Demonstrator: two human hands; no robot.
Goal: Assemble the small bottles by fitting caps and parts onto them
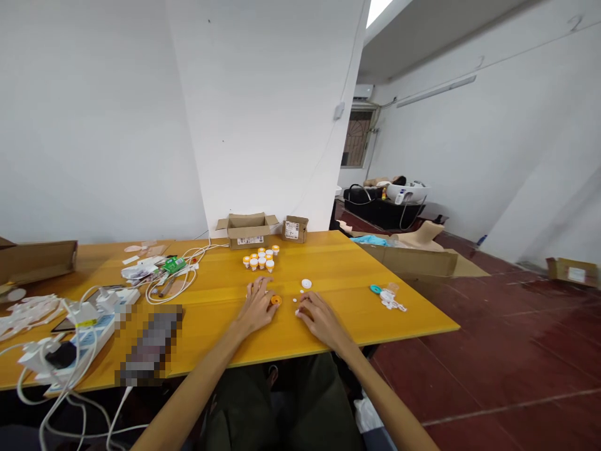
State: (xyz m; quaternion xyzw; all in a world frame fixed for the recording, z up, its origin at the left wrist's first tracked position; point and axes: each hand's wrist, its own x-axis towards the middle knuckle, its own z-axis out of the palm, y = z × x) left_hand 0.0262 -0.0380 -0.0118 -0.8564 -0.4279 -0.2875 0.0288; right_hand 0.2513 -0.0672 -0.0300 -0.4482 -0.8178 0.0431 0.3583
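Left hand [256, 307] at an orange round piece [276, 300], right hand [321, 318] at a tiny white piece [297, 312]

At the far left of the yellow-brown, smooth-topped table [225, 347] sits a brown open cardboard box [42, 264], with a heap of thin white plastic scraps [28, 314] nearer. Beside these, a long white power strip [123, 299] slants across the table's near left, crowded with white plugs and cables. Just right of it lies a dark, flat rectangular device [154, 343], blurred out. Farther back are a small green packet [174, 265] and a loosely looped white cable [151, 292].

Toward the middle, at the table's far edge, stand an open brown cardboard box with a white label [248, 230] and, to its right, a smaller brown cardboard box [302, 233]. In front of them is a cluster of small white-and-orange round-topped pieces [261, 263], packed close together.

Nearer, the left hand is low over the table, its fingers curved in a narrow grip. The orange round piece is at its thumb side; I cannot tell whether it is pinched or merely touched. Right of it lie tiny white bits [295, 300] and, farther back, a flat white plastic disc [307, 284]. The right hand bends toward them, thumb and forefinger narrowly spaced by the tiny white piece; whether they grip it is too small to tell.

Well to the right lie a teal plastic ring [375, 289] and a small pile of white plastic parts [390, 299]. Beyond the table's right edge is a large brown cardboard carton [413, 263] on the dark red tiled floor [507, 363].
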